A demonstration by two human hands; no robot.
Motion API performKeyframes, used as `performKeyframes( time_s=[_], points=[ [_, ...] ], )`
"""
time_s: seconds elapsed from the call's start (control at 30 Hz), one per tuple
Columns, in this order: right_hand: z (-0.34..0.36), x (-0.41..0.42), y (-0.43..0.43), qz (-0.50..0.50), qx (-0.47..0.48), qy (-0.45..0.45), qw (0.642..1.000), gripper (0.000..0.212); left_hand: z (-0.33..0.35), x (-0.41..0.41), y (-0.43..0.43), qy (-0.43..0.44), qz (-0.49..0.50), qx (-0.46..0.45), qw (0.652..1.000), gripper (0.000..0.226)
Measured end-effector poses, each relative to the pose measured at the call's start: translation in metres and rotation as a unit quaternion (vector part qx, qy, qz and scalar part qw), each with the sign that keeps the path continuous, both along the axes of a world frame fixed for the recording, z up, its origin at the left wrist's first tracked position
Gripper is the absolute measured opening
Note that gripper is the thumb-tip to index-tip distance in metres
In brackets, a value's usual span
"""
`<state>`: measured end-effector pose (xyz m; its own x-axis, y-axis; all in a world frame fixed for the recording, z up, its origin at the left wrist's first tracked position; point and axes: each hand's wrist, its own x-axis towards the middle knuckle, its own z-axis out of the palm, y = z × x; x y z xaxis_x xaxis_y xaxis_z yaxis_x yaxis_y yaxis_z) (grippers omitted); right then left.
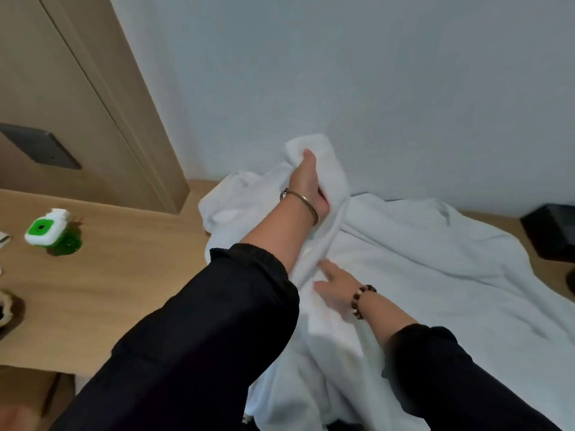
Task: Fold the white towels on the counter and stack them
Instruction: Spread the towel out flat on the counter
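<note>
Gripping the far end of the towel (333, 177) in my left hand (306, 188), right hand (336, 287) pressing flat nearer me along its length

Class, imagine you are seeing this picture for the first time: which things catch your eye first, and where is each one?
A heap of white towels sprawls over the right of the wooden counter, against the wall. The left hand grips a bunch of towel at the far side; the right hand presses flat nearer. A green-and-white bottle stands out at the left.
</note>
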<state>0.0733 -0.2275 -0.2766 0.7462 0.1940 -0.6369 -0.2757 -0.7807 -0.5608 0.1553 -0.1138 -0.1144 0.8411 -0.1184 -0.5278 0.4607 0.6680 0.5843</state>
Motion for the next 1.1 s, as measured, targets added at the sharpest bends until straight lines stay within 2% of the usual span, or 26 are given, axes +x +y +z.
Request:
performKeyframes(
  time_s=[0.03, 0.07, 0.1, 0.2, 0.27, 0.33, 0.37, 0.43, 0.5, 0.57, 0.7, 0.73, 0.87, 0.93, 1.1],
  points=[
    [0.004, 0.002, -0.008, -0.034, 0.040, 0.006, 0.999, 0.051, 0.008, 0.007, -0.020, -0.016, -0.012, -0.028, 0.999, 0.044],
    [0.008, 0.004, -0.018, -0.075, 0.067, 0.003, 0.995, 0.031, 0.013, 0.012, -0.042, -0.025, -0.025, -0.036, 0.999, 0.047],
    [0.014, 0.005, -0.029, -0.126, 0.094, -0.011, 0.988, 0.015, 0.010, 0.016, -0.064, -0.025, -0.042, -0.022, 0.999, 0.052],
    [0.024, 0.006, -0.077, -0.327, 0.174, -0.049, 0.928, 0.024, -0.033, 0.014, -0.115, 0.015, -0.111, 0.129, 0.985, 0.069],
    [0.031, 0.006, -0.120, -0.391, 0.152, -0.124, 0.899, 0.027, -0.080, 0.001, -0.131, 0.039, -0.170, 0.248, 0.953, 0.072],
    [0.034, 0.013, -0.163, -0.371, 0.043, -0.212, 0.903, 0.027, -0.124, -0.012, -0.136, 0.015, -0.224, 0.365, 0.904, 0.063],
    [0.036, 0.020, -0.181, -0.351, -0.017, -0.249, 0.903, 0.024, -0.140, -0.016, -0.137, -0.023, -0.232, 0.413, 0.880, 0.054],
    [0.037, 0.039, -0.211, -0.324, -0.078, -0.297, 0.895, 0.023, -0.157, -0.019, -0.139, -0.091, -0.212, 0.462, 0.856, 0.035],
    [0.034, 0.062, -0.234, -0.288, -0.122, -0.317, 0.895, 0.030, -0.161, -0.018, -0.140, -0.101, -0.189, 0.477, 0.853, 0.028],
    [0.027, 0.082, -0.257, -0.256, -0.165, -0.293, 0.906, 0.037, -0.160, -0.016, -0.141, -0.092, -0.179, 0.476, 0.856, 0.028],
    [0.006, 0.100, -0.289, -0.149, -0.288, -0.109, 0.940, 0.041, -0.161, -0.005, -0.144, -0.075, -0.198, 0.499, 0.840, 0.035],
    [0.001, 0.100, -0.291, -0.121, -0.303, -0.094, 0.941, 0.042, -0.161, -0.002, -0.145, -0.069, -0.200, 0.509, 0.834, 0.036],
    [-0.013, 0.100, -0.292, -0.097, -0.336, -0.179, 0.920, 0.035, -0.161, 0.003, -0.147, -0.075, -0.204, 0.545, 0.810, 0.039],
    [-0.013, 0.103, -0.292, -0.118, -0.355, -0.207, 0.904, 0.031, -0.160, 0.004, -0.145, -0.072, -0.206, 0.540, 0.813, 0.041],
    [-0.004, 0.112, -0.289, -0.133, -0.415, -0.197, 0.878, 0.027, -0.159, 0.007, -0.138, -0.028, -0.230, 0.518, 0.823, 0.049]
  ],
)
